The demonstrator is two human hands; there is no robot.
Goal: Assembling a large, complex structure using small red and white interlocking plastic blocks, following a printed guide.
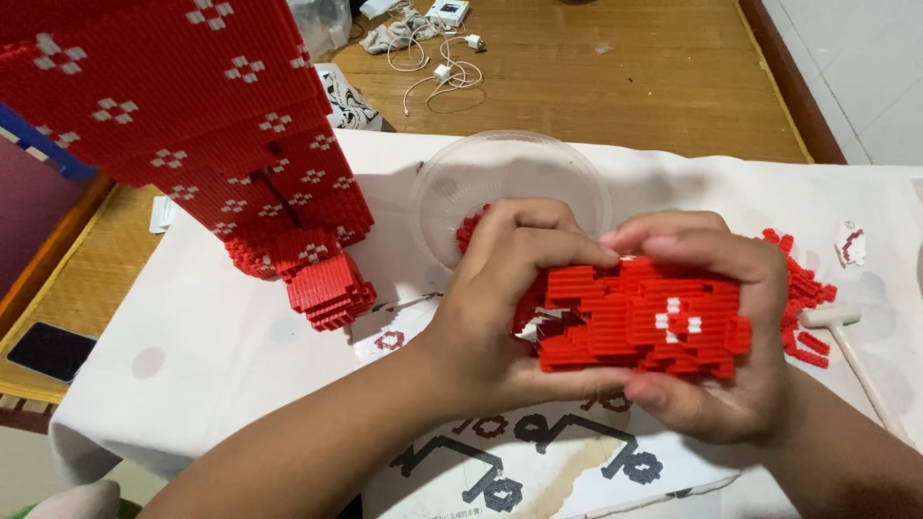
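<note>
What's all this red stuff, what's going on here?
A person is holding a red block assembly of tiny bricks in both hands, left hand and right hand wrapped around it. A big red block model stands to the left, with a clear plastic bowl and loose red bricks nearby.

One head-worn camera looks steeply down from just above the person's own arms, facing forward across the white cloth-covered table toward the wooden plank floor beyond, close to both hands.
</note>
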